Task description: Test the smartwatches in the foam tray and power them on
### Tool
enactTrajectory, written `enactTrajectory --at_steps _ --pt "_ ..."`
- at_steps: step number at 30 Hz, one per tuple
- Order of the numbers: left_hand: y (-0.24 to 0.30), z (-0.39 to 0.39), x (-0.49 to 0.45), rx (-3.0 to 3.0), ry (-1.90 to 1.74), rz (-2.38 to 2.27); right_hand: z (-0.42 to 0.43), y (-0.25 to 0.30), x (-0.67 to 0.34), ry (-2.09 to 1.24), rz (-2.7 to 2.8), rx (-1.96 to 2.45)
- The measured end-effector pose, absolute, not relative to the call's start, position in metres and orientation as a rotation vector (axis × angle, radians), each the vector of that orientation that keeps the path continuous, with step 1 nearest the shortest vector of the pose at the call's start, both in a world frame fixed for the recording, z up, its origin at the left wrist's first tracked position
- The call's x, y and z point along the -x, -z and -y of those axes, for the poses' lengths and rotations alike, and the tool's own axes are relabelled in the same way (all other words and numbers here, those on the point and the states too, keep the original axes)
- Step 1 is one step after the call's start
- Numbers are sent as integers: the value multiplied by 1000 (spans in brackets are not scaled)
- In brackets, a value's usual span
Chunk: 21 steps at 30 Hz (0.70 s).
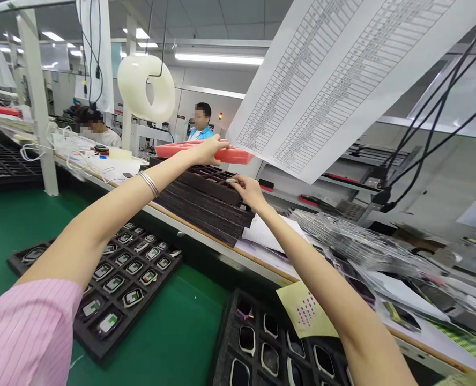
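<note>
My left hand [209, 151] reaches up to the shelf, fingers closed over a red foam tray [171, 150] that is raised above a stack of black foam trays [206, 206]. To its right, my right hand [251, 192] is at the compartments of the top black tray [216, 187]. Its thumb and fingers pinch a small pale piece [231, 181], too small to make out. Lower left on the green bench lies a black tray [129, 316] of watch-shaped parts. Another black tray [225, 327] with watch-like frames is at the bottom right.
A printed sheet [302, 96] hangs close in front at upper right, beside black cables [431, 123]. A cream ring-shaped roll [131, 88] hangs at left. Clear plastic trays [342, 241] and papers crowd the shelf at right. Two people [201, 126] are beyond the shelf.
</note>
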State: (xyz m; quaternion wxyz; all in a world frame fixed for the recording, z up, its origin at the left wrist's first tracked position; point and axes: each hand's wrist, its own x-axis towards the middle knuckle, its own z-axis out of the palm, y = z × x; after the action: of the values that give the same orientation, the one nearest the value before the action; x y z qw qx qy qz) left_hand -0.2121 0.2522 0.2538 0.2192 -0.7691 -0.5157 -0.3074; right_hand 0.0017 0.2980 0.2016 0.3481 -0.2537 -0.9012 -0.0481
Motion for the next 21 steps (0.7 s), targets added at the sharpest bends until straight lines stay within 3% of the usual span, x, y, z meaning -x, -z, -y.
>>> enactTrajectory --at_steps 10,21 --pt "-223 -249 201 2188 758 1476 -282 -194 -10 0 2421 730" --pt "-244 -229 205 2103 822 1394 -311 -220 9 -86 2409 815"
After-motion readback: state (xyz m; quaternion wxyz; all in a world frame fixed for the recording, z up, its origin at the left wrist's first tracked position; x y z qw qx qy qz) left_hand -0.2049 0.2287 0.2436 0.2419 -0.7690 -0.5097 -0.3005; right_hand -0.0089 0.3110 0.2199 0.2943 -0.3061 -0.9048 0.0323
